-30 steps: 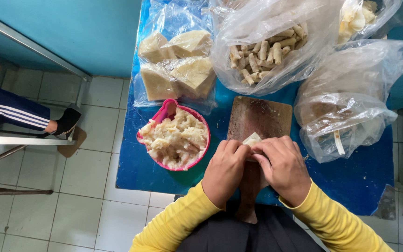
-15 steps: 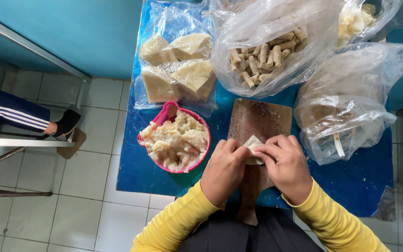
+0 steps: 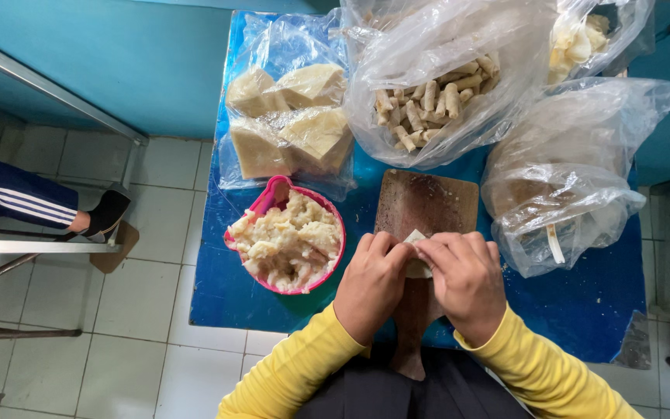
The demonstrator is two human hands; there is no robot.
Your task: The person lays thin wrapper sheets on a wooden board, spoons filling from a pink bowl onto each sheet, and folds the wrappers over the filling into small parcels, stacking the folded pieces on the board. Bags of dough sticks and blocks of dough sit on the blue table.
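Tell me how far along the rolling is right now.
Done: a clear bag holds many finished rolls. In hand: the left hand and right hand pinch one pale wrapper over the wooden board. Left: the pink bowl is heaped with filling.

bright, even daylight, soft shadows, sharp focus, glare on plastic bags (image 3: pixel 575 178).

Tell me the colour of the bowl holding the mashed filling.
Pink round plastic bowl, seen best in the head view.

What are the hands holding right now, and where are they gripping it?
Both the left hand and right hand pinch a small pale wrapper piece between their fingertips, over the wooden board.
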